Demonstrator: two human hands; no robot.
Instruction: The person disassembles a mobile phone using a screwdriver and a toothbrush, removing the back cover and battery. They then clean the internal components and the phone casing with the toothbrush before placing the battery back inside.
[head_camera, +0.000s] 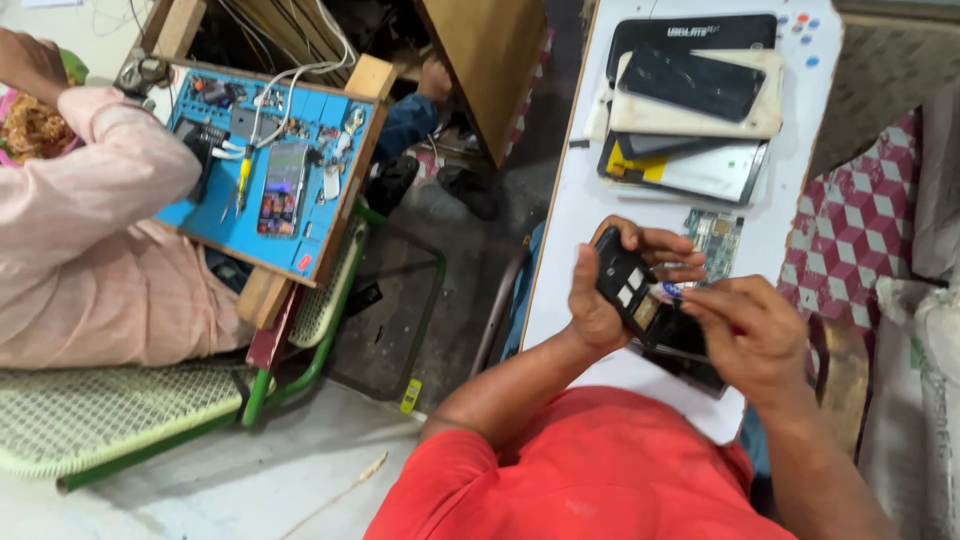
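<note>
- Over the white tabletop (580, 215): left hand (600, 300) clasps an opened black phone body (632, 290), tilted, innards up.
- Right hand (745, 335) pinched narrow, fingertips (688, 305) touching the phone's exposed inside.
- Green circuit board (716, 240) lies just beyond the hands.
- Stack of flat tablets (695, 95) further back.
- Blue repair mat (215, 215) at left, well apart.

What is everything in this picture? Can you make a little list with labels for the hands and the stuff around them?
left hand: grips an opened black phone, back side showing
right hand: fingers touch the phone's inside
white table: holds a stack of tablets and screens and a bare circuit board
other person: a pink sleeve beside a blue work mat with a lit phone and small tools
seat: green woven bench
</note>
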